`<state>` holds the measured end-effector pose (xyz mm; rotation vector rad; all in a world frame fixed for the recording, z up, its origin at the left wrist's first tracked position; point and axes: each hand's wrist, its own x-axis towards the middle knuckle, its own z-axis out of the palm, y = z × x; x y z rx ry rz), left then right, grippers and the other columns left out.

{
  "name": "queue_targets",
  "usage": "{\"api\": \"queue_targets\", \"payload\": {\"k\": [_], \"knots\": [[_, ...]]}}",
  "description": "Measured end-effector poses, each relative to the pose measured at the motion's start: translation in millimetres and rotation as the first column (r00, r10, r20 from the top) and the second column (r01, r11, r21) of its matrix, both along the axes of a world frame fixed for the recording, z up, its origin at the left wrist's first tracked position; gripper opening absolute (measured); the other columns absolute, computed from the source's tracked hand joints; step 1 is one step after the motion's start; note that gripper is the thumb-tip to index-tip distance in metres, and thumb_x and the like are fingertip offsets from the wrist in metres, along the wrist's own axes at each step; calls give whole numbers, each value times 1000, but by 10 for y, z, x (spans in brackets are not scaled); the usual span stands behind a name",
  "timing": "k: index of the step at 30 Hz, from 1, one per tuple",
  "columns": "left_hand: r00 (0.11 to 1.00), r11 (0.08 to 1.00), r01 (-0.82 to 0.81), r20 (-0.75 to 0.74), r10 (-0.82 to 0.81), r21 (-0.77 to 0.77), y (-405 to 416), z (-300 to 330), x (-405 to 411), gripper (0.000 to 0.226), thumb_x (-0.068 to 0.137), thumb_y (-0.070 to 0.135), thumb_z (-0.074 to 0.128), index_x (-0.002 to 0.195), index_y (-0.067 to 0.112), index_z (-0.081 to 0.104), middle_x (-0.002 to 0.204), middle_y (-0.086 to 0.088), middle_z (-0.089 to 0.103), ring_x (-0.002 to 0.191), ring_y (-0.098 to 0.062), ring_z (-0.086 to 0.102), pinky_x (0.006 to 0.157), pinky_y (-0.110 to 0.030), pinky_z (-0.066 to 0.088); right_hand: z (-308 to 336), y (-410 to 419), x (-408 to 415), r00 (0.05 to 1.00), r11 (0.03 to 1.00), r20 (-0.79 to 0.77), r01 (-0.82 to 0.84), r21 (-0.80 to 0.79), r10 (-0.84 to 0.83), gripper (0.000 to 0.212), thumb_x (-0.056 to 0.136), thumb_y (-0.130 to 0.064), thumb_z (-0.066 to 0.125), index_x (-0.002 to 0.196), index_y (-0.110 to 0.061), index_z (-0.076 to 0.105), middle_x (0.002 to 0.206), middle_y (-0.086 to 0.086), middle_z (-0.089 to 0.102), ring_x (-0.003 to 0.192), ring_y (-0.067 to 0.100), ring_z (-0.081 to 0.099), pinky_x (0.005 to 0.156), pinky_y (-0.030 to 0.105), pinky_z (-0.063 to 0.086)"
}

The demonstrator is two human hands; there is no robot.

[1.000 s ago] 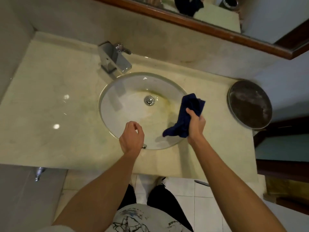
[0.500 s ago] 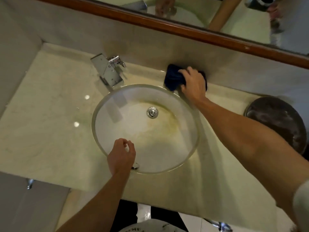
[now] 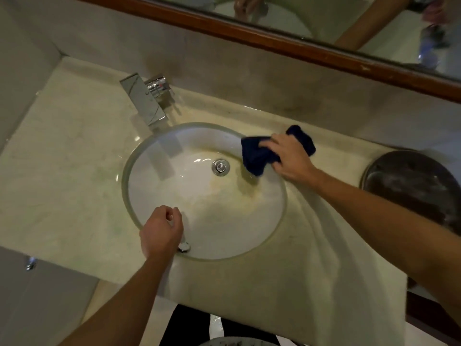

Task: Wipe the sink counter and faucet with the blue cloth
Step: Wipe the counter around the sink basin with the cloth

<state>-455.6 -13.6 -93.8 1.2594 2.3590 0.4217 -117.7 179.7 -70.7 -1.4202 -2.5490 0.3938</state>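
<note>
While right hand [image 3: 290, 159] clutches blue cloth [image 3: 259, 154] lying lengthwise along sink [image 3: 274, 221] rim, left hand [image 3: 159, 233] empty, half-curled.

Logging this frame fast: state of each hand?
Left hand: loosely curled, holding nothing.
Right hand: holds the blue cloth on the sink rim.

Single head-worn wide-angle view, looking steeply down from close above the surface [image 3: 62, 176] and sink [image 3: 207, 218]; mirror [image 3: 374, 26] edges top of frame.
</note>
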Motion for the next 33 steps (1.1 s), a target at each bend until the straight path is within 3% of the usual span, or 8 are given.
{"api": "queue_targets", "payload": {"k": [3, 5, 10, 14, 18, 22, 28, 33], "knots": [[1000, 1000, 6, 9, -6, 7, -1, 20, 3, 26, 99, 43, 48, 81, 26, 57, 70, 9, 59, 63, -13, 58, 60, -29, 40, 160, -443, 184, 990, 983, 49, -121, -135, 129, 53, 71, -16, 54, 123, -16, 66, 105, 2, 62, 94, 25, 57, 79, 39, 44], [1000, 1000, 4, 11, -4, 2, 0, 12, -3, 27, 99, 42, 48, 81, 24, 58, 70, 9, 59, 63, -14, 57, 61, -29, 39, 281, -483, 242, 998, 979, -53, -48, -196, 39, 52, 72, -11, 53, 122, -16, 67, 99, -1, 60, 89, 20, 56, 76, 39, 48], [1000, 1000, 10, -3, -10, -2, -6, -23, -19, 31, 99, 43, 47, 79, 21, 58, 69, 6, 60, 63, -17, 57, 64, -31, 39, 569, -72, 361, 959, 993, -255, 117, -25, -120, 50, 74, -2, 51, 122, -5, 66, 96, 6, 53, 86, 21, 55, 73, 29, 40], [1000, 1000, 1, -5, -1, 14, 3, -34, -12, 33, 100, 42, 47, 78, 20, 58, 70, 6, 60, 64, -21, 56, 66, -32, 39, 638, 369, 330, 998, 991, 68, -21, 133, 12, 48, 79, -4, 61, 128, -7, 61, 107, 17, 56, 95, 35, 54, 80, 40, 41], [1000, 1000, 13, -23, -12, 29, -1, -75, -39, 34, 101, 41, 46, 78, 18, 58, 70, 6, 59, 64, -22, 56, 66, -32, 39, 433, 584, 377, 939, 991, 329, -122, 60, 95, 47, 91, -14, 67, 136, -14, 55, 121, 18, 54, 106, 38, 52, 89, 46, 40], [999, 999, 22, -36, -21, 26, 5, -71, -44, 36, 101, 41, 45, 77, 17, 58, 68, 6, 59, 62, -20, 55, 66, -32, 40, 224, 446, 682, 952, 998, 303, 35, 55, -50, 49, 91, -20, 64, 138, -13, 53, 117, 21, 56, 102, 41, 56, 89, 47, 42], [1000, 1000, 26, -11, -26, 10, 5, -16, -22, 40, 101, 40, 45, 68, 18, 52, 62, 5, 55, 57, -15, 52, 56, -30, 34, 205, -204, 962, 947, 979, 248, 189, 80, -203, 65, 83, -52, 50, 136, -15, 56, 107, 15, 63, 80, 41, 66, 62, 40, 49], [998, 998, 55, 10, -55, 5, -3, 39, -11, 43, 101, 40, 42, 65, 16, 49, 59, 2, 53, 54, -17, 51, 55, -32, 38, 90, -1171, 626, 898, 913, 174, 406, 31, -405, 62, 76, -41, 59, 133, -18, 55, 104, 9, 63, 75, 38, 66, 60, 40, 52]]}}
